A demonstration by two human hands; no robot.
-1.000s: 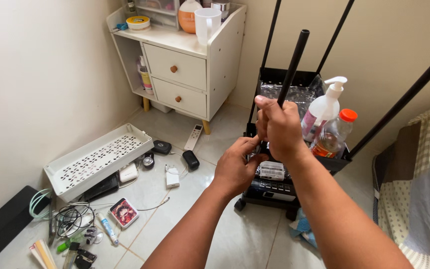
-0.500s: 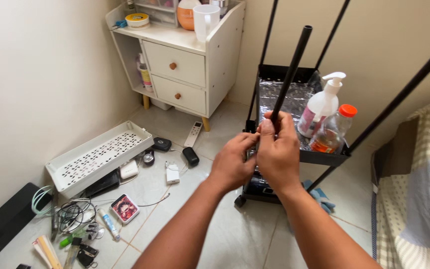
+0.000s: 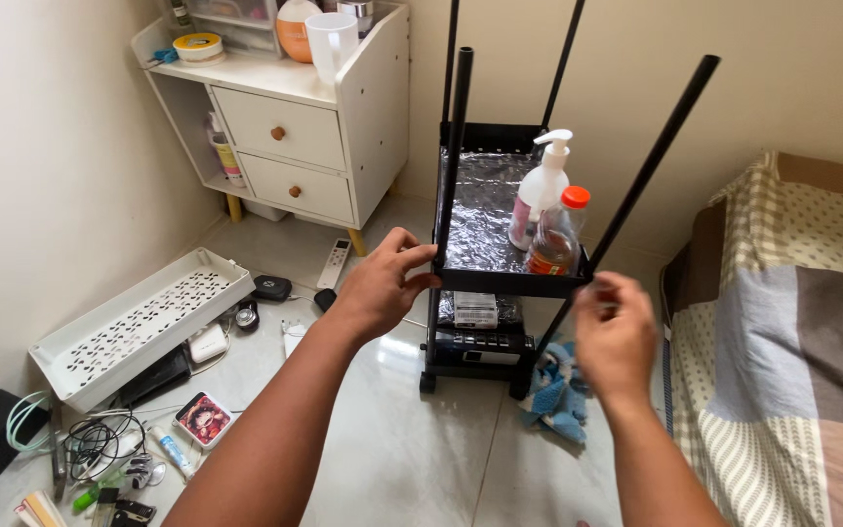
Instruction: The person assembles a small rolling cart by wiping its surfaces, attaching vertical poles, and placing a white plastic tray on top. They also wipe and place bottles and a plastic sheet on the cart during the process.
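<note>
We have released the front-left pole (image 3: 454,146): left hand (image 3: 382,288) now grips the black cart (image 3: 504,278) tray corner, while the right hand (image 3: 617,337) hangs open near the front-right pole (image 3: 651,166).

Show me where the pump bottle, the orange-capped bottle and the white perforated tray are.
pump bottle (image 3: 536,200), head view, on its white body.
orange-capped bottle (image 3: 554,244), head view, on its clear lower body.
white perforated tray (image 3: 139,320), head view, on its perforated floor.

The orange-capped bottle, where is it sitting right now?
In the head view the orange-capped bottle stands at the front right corner of the black cart's upper tray, touching the white pump bottle, just up-left of the right hand.
</note>
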